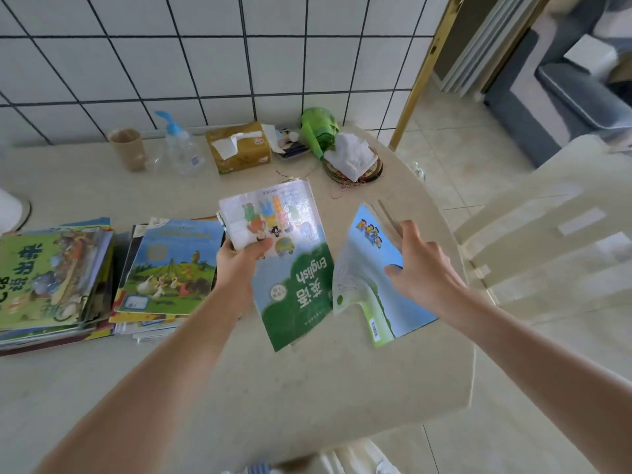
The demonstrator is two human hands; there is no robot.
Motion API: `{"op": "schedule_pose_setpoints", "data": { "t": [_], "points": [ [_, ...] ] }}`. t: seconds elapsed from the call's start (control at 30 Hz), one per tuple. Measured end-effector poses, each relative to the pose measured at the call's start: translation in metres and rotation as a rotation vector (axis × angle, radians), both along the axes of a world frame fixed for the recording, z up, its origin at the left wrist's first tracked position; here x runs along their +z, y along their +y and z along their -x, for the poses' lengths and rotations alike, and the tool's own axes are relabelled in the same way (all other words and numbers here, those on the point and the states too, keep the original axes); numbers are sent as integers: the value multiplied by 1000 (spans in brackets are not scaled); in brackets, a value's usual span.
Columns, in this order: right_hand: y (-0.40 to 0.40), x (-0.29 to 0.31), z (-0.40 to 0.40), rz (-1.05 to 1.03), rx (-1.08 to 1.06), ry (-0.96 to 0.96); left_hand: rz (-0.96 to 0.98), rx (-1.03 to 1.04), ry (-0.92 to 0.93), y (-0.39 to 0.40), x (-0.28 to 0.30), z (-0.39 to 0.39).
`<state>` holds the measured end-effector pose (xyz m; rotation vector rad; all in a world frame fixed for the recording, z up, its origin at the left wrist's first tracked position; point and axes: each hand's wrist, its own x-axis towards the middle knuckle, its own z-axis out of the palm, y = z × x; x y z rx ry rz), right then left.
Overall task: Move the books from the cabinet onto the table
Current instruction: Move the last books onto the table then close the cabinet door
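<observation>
My left hand [239,260] grips an English textbook [290,265] with a green and blue cover, held tilted above the beige table [260,388]. A second book [367,285] with a blue and green back cover is held in my right hand [422,268] just to its right, thumb on the cover and fingers behind its far edge. Two stacks of picture books lie on the table at the left: a green-covered stack [51,282] and a blue-covered stack [171,265]. The cabinet is out of view.
Along the tiled wall stand a brown cup [127,148], a clear spray bottle [179,147], a tissue pack [239,147], a green item [318,128] and a white cloth on a plate [354,157]. A cream chair [547,234] stands right of the table.
</observation>
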<state>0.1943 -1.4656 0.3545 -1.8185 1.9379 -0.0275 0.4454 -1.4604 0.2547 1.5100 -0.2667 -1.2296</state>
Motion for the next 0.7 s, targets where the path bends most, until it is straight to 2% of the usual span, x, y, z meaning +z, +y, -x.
{"op": "schedule_pose_setpoints", "data": {
  "t": [0.17,0.37,0.47,0.53,0.7],
  "points": [
    [-16,3,9,63,-55,31,-96,-137,149,-36,-10,-12],
    [-29,0,17,70,-92,67,-126,-314,131,-71,-14,-12],
    [-30,-2,18,50,-89,69,-189,-371,85,-85,-36,-10],
    [-29,-4,20,24,-101,62,-256,-369,100,-89,-60,-12],
    [-29,-8,28,-10,-148,17,-424,-254,22,-81,-74,-15]
  ]
}}
